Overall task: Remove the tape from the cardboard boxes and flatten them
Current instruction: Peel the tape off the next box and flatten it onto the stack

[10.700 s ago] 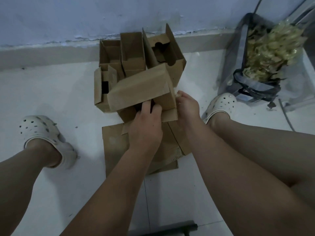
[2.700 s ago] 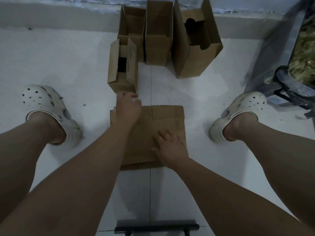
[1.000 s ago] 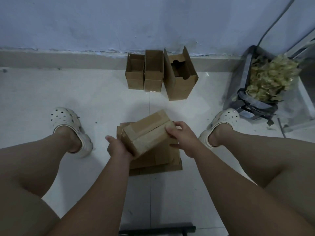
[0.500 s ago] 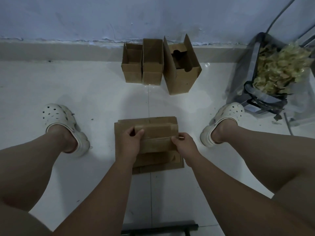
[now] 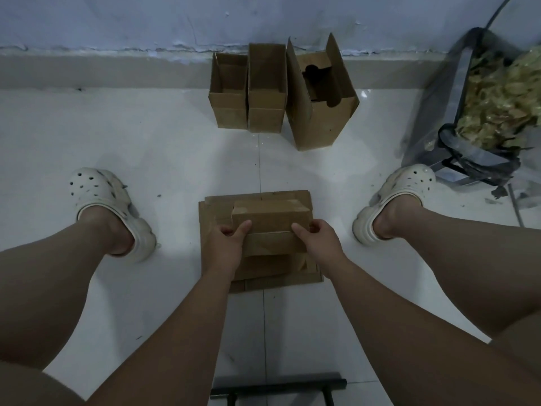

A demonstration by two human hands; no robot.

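A white clog shoe with holes (image 5: 108,200) sits on the white tile floor (image 5: 146,136) at the left. Next comes the left hand (image 5: 225,247). It is curled round the left end of a small closed brown cardboard box (image 5: 270,218), with the thumb on top. The box is in the middle, over a pile of flat brown cardboard sheets (image 5: 278,281) on the floor. The right hand (image 5: 319,241) grips the box's right end the same way, so the hands are apart with the box between them. Far back by the wall stand three open brown cardboard boxes (image 5: 266,92), side by side. Another white clog shoe (image 5: 401,194) is at the right. Behind it sits a grey bag full of yellowish scraps (image 5: 497,98).
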